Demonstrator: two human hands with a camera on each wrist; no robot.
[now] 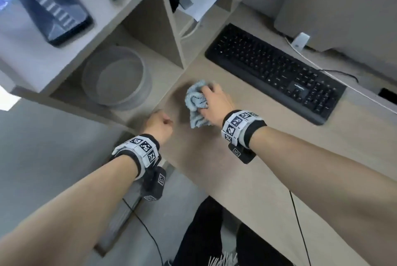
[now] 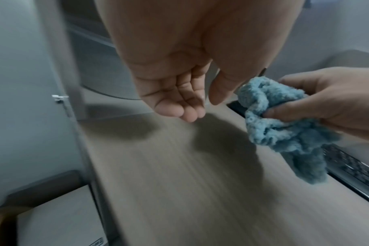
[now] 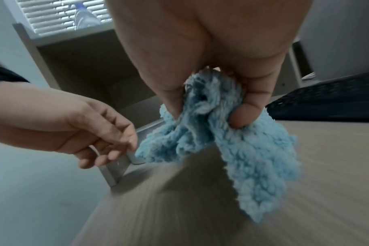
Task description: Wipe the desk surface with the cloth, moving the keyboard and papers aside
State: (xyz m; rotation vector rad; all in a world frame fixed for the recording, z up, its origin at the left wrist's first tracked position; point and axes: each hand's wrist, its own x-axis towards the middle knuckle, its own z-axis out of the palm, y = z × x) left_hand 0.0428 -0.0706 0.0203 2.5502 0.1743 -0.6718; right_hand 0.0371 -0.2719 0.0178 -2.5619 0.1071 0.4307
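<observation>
We hold the blue cloth (image 1: 196, 102) bunched up in our right hand (image 1: 214, 104), with the fingers (image 3: 245, 114) and thumb curled tight around it. A loose end hangs down from the fist. In the head view the cloth sits near the middle of the frame, over the desk (image 1: 268, 158). From the wrist views it looks like it hangs just above the wood, but we cannot tell if the tip touches. Our left hand (image 1: 160, 126) is just to the left of the cloth, near the desk's left edge. It holds nothing, and its fingers (image 2: 187, 108) are loosely bent. The black keyboard (image 1: 277, 72) lies to the upper right of the cloth. Its long side runs on a slant from the upper middle of the frame down to the right. Our right hand is the nearer one to it, but that hand is full. So we think the free left hand would have to reach across to push the keyboard away. We see some paper (image 1: 197, 11) in the shelf at the top, none on the desk.
</observation>
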